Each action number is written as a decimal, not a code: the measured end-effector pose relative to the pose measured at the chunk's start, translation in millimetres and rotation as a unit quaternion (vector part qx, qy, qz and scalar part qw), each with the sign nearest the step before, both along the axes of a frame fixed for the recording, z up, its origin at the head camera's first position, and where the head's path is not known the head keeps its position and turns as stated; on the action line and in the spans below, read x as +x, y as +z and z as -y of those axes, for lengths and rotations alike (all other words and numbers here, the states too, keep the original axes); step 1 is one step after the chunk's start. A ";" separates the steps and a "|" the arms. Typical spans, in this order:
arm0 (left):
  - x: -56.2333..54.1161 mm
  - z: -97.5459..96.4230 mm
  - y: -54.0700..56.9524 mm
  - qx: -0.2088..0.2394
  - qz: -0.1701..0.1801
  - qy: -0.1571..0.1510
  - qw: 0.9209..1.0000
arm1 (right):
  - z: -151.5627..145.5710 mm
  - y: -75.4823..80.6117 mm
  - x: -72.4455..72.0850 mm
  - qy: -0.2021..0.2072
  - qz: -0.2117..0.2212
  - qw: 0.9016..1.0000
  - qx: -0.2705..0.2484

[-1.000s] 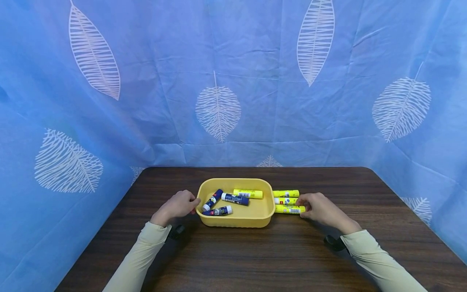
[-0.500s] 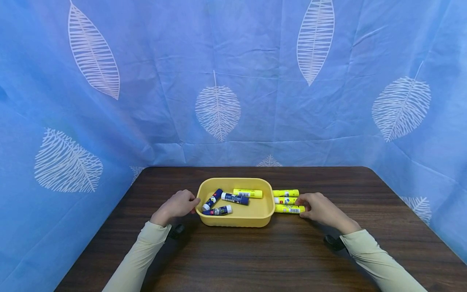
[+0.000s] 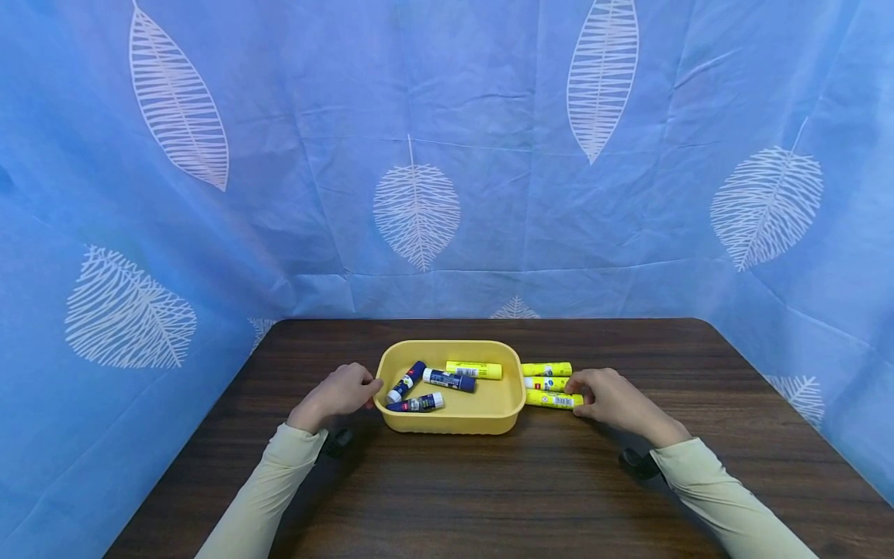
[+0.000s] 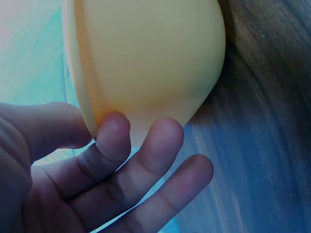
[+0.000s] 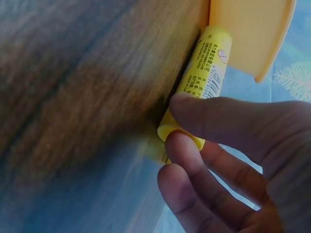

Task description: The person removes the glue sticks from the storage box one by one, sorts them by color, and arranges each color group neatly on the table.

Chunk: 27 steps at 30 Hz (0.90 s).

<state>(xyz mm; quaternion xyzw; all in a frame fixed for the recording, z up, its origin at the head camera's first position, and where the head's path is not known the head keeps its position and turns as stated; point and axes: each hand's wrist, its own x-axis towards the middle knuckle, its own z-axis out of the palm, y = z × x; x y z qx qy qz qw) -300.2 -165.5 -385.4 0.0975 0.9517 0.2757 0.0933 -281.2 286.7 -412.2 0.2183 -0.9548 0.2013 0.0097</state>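
Note:
A yellow plastic basket [image 3: 447, 425] stands on the table in the head view. My left hand [image 3: 342, 390] pinches its left rim, thumb inside and fingertips [image 4: 166, 138] against the outer wall. Inside lie several glue sticks: dark blue ones with white ends [image 3: 450, 380] and a yellow one [image 3: 475, 370]. Three more lie side by side against the basket's right wall: a far yellow one [image 3: 547, 369], a middle one with a white end [image 3: 545, 383] and a near yellow glue stick [image 3: 554, 400]. My right hand [image 3: 613, 396] pinches the near one by its right end, thumb along its side.
The dark wood-grain table [image 3: 461, 497] stretches in front of the basket and to both sides. A blue curtain [image 3: 503, 202] with white leaf prints hangs behind the table's far edge and along both sides.

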 end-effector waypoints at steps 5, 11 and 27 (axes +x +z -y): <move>-0.1 0.2 0.2 -0.002 -0.004 -0.003 1.000 | 1.0 0.8 1.5 -0.004 0.004 1.000 -0.002; -0.7 1.2 -0.2 -0.002 -0.007 -0.010 1.000 | 1.5 2.1 2.1 -0.009 0.000 1.000 0.001; 0.2 1.4 0.7 0.004 -0.003 -0.013 1.000 | 1.0 2.8 3.6 -0.005 -0.017 1.000 0.003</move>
